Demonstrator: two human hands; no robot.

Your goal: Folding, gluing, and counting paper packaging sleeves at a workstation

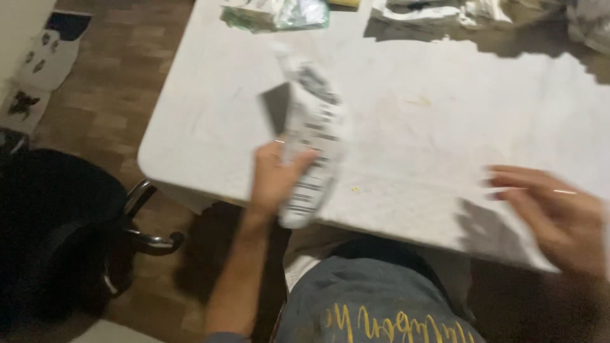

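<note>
A view from above onto a white surface [406,127], rectangular with a rounded near corner, matte and faintly smudged, with a small yellowish mark near its middle. The whole picture is blurred by motion.

The left hand [274,174] is raised over the near edge of the surface, fingers and thumb closed around a white plastic package [312,136]. The package is long, soft and crinkled, printed with dark bars and blocks, and it stands nearly upright in the grip, its top leaning away from the person. A dark flat flap sticks out from its left side. The bare forearm runs down toward the bottom of the frame.

The right hand [556,213] hovers over the near right part of the surface, well apart from the package. Its fingers are stretched out and loosely spread, holding nothing. It throws a dark shadow on the surface just to its left.

Along the far edge lie more crumpled plastic bags: a greenish-white one [276,13] at the left and a white one [438,11] further right, both well apart from the hands.

Left of the surface stands a black office chair [60,222] with a curved shiny metal armrest, on a brown wood-patterned floor [108,82]. At the bottom, the person's lap shows grey-blue cloth with yellow lettering.
</note>
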